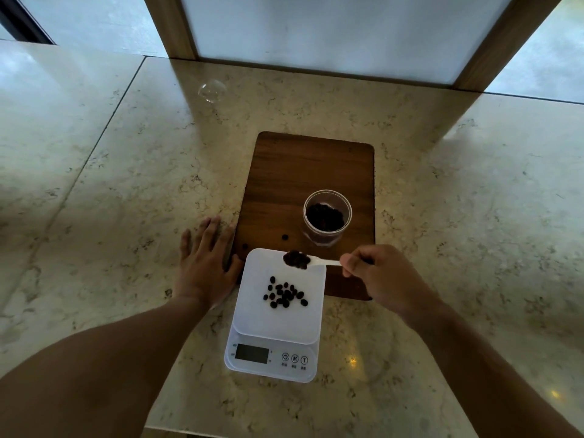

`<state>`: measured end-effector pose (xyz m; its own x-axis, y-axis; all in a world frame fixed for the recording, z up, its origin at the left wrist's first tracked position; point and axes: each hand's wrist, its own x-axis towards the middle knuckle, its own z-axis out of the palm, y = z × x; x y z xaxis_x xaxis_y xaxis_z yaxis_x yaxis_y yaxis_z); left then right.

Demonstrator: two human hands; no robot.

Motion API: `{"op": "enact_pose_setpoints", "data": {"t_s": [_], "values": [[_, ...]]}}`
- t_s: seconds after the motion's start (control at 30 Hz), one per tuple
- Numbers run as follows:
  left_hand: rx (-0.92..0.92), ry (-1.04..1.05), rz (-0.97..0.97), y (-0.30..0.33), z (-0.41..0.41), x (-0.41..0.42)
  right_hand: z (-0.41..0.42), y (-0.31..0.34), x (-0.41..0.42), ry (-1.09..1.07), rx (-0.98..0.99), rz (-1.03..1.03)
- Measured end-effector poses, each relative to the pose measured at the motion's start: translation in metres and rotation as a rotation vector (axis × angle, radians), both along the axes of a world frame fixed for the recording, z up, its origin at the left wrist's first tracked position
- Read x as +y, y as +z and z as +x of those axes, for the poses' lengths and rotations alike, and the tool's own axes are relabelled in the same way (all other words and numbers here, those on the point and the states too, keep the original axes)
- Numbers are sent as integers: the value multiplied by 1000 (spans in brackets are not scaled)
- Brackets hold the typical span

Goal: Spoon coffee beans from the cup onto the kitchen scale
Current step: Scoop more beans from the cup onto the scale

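Right hand [380,275] curled tight around the handle of a white spoon [319,263], forearm reaching in from the lower right, the bowl heaped with coffee beans [295,259] and poised over the far edge of the white kitchen scale [278,314]. A loose cluster of beans [285,295] already lies mid-platform. Left hand [204,263] lies flat on the marble counter [126,191], fingers spread, holding nothing, thumb just beside the scale's left edge. Beyond the scale, the clear cup [327,216] stands upright on a dark wooden board [284,172], beans dark in its bottom. Two stray beans [285,237] sit on the board near the scale.
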<state>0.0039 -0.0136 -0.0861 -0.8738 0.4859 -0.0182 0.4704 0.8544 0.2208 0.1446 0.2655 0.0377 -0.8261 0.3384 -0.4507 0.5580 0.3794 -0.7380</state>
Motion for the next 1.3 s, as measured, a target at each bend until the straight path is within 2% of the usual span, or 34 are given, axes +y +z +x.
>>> {"op": "enact_pose_setpoints", "data": {"t_s": [0.23,0.43,0.73,1.17,1.3], "values": [[13,13,2,-3,-1,0,15,-15,-23,-9,-39,-22],[14,15,9,-5,-2,0,17,-20,-29,-27,9,65],[8,6,8,-2,-1,1,22,-24,-34,-45,135,173],[-2,8,7,0,0,1,29,-27,-35,30,440,431],[1,9,-2,-1,0,0,34,-26,-34,-17,501,437]]}}
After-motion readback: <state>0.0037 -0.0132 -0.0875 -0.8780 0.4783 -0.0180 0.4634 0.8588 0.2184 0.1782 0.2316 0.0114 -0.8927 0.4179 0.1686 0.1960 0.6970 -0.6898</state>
